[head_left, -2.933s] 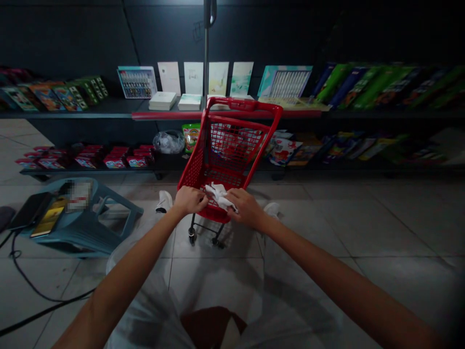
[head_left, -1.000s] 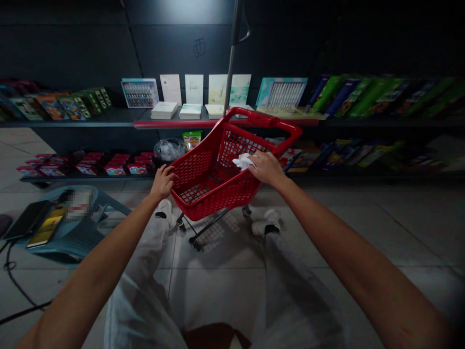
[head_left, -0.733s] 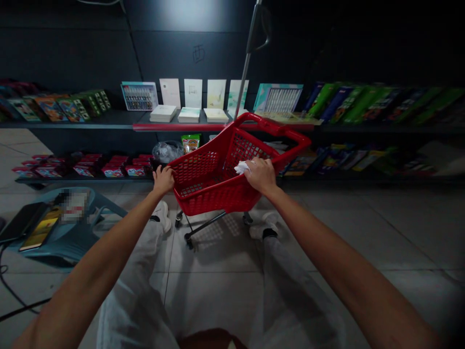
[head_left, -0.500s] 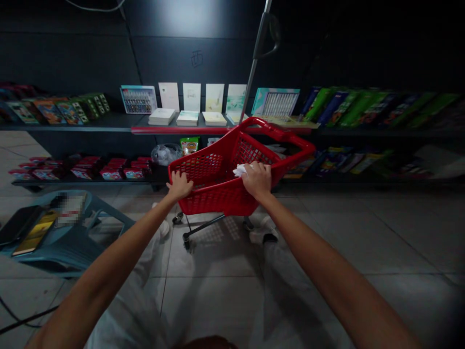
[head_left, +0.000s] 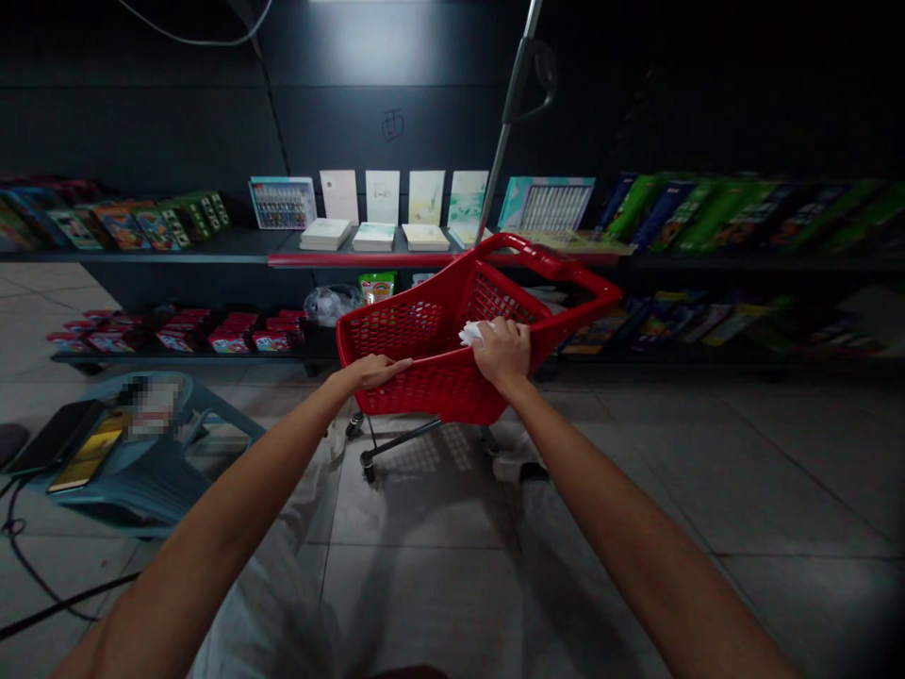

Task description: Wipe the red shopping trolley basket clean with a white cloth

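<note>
A small red shopping cart (head_left: 463, 382) with perforated plastic sides stands in front of me at a slant. My left hand (head_left: 376, 372) grips the top rim of its near side toward the left end, one finger stretched along the edge. Further right on the same rim, my right hand (head_left: 503, 351) is closed around a crumpled white cloth or tissue (head_left: 475, 332), pressed against the cart's edge. Part of the white piece sticks out left of the fingers over the basket; the rest is hidden under the hand.
Dark shelves (head_left: 244, 243) behind the cart carry books (head_left: 382, 198), boxes and green packs (head_left: 707, 212). A grey pole (head_left: 501, 146) rises behind the cart handle. To the left, a blue stool (head_left: 148, 471) bears a phone (head_left: 91, 451) and other items. Cables (head_left: 67, 604) lie at lower left.
My left hand has slid right along the rim and turned, its fingers now pointing along the edge. The right hand keeps its place on the cart. The view has shifted slightly.
</note>
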Tool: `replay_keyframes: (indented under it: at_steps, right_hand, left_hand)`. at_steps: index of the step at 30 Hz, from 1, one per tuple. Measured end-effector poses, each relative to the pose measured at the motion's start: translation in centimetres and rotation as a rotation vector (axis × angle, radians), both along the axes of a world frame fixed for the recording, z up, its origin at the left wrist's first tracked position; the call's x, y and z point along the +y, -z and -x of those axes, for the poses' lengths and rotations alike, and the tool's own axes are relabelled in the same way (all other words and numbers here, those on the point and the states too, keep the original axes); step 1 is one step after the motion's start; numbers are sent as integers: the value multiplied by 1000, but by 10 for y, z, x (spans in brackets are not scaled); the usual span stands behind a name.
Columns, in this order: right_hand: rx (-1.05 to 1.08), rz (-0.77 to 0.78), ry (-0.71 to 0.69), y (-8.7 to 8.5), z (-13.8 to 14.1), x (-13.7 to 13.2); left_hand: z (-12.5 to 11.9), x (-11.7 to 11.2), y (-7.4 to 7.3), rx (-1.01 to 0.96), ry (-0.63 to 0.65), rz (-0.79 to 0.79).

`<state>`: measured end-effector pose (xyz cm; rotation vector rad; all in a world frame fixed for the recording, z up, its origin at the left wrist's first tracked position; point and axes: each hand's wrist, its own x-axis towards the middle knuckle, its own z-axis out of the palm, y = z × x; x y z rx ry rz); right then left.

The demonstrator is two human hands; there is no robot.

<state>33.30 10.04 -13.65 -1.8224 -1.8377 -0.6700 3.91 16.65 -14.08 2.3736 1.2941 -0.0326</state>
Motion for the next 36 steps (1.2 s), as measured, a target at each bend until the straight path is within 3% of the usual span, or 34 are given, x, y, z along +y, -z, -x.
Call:
replay_keyframes:
  at_steps: [20, 25, 29, 36]
  right_hand:
    - [1, 61, 53, -6, 10, -4]
    - [28, 90, -96, -9, -3, -8]
    - [-20, 130, -187, -25, -30, -13]
    - [49, 12, 68, -63, -70, -27]
  left_hand:
    - [0, 7, -12, 6, -41, 153]
    - [0, 6, -11, -12, -37, 147]
    - [1, 7, -9, -53, -56, 128]
    - [2, 13, 0, -71, -57, 118]
